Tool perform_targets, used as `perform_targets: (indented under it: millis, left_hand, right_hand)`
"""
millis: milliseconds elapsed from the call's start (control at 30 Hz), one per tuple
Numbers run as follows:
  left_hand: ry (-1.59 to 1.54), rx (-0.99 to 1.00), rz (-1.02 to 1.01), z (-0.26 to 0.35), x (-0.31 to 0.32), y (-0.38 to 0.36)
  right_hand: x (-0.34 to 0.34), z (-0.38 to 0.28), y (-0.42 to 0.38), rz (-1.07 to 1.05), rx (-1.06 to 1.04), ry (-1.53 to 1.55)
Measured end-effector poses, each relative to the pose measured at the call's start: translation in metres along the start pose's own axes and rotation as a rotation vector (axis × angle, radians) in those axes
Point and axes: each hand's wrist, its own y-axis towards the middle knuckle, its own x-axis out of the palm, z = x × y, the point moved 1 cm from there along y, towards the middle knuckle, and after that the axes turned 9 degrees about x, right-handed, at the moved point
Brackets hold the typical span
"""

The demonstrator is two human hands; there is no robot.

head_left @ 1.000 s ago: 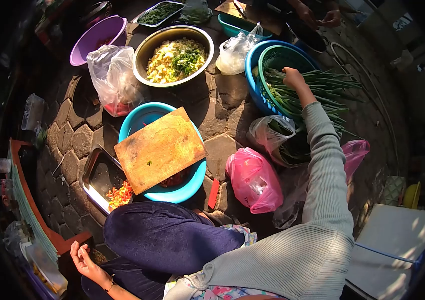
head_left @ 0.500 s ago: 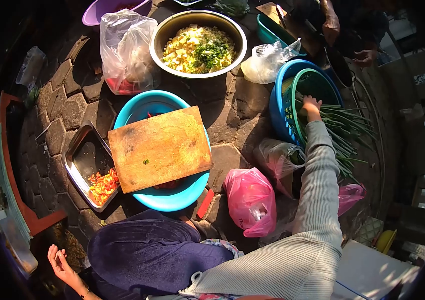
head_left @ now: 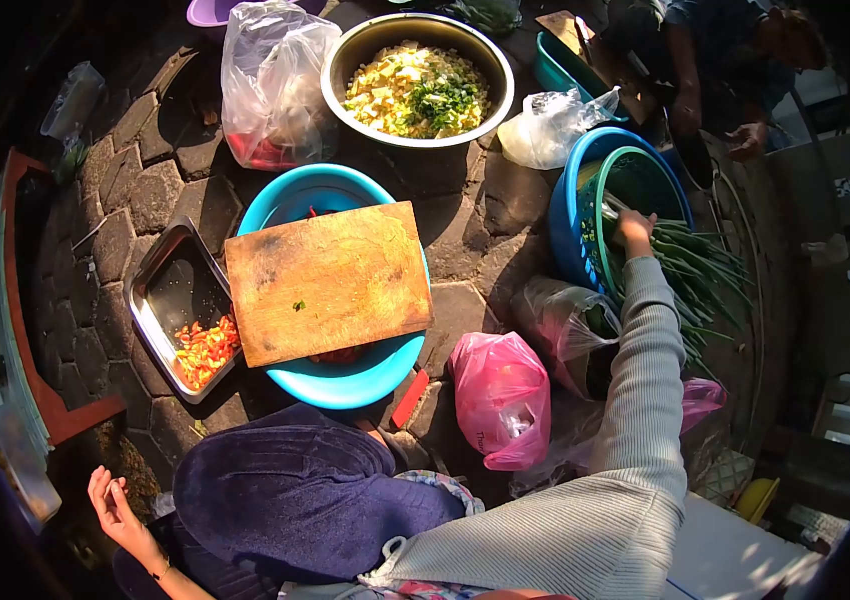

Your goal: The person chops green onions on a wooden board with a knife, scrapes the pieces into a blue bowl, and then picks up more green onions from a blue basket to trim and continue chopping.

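Note:
My right hand [head_left: 633, 230] reaches into a green basket [head_left: 604, 178] and closes on green onions [head_left: 695, 255], whose long leaves trail over the basket's right side. Pale stems show beside my fingers. The basket sits inside a blue tub [head_left: 563, 225]. Off to the lower left, my left hand [head_left: 117, 510] is raised beside my knee with loosely bent fingers, the thumb apart and nothing held. A wooden cutting board [head_left: 330, 285] with a green scrap on it rests across a turquoise basin [head_left: 345, 395] in front of me.
Left of the board stands a metal tray [head_left: 170, 265] with chopped red and orange peppers [head_left: 207, 350]. Beyond it are a steel bowl [head_left: 505, 85] of chopped food and plastic bags [head_left: 280, 70]. A pink bag [head_left: 498, 395] lies nearer. Another person's hand [head_left: 686, 110] is at the upper right.
My right hand has shifted slightly within the basket and tightened around the green onions, whose pale stems now show. The view has moved a little. My left hand keeps its pose.

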Motion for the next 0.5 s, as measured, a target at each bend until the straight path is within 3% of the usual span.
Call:
perform_targets:
  millis: [100,167,233,400,500]
  left_hand:
    - [-0.022,0.003,-0.002,0.003,-0.001,0.001]
    - [-0.029,0.027,-0.002,0.009,-0.001,0.003]
    - [-0.044,0.046,-0.002,0.012,0.002,0.006]
    - [-0.15,0.133,-0.019,0.02,0.015,0.014]
    - [-0.194,0.152,-0.017,0.027,0.02,0.017]
  right_hand:
    - [0.005,0.013,0.01,0.199,0.028,0.091]
    - [-0.012,0.021,0.006,0.134,0.052,0.122]
    - [-0.02,0.031,-0.007,0.318,0.013,0.194]
    - [-0.098,0.049,-0.081,0.231,0.039,0.275]
    - [-0.107,0.069,-0.085,0.323,0.038,0.32]
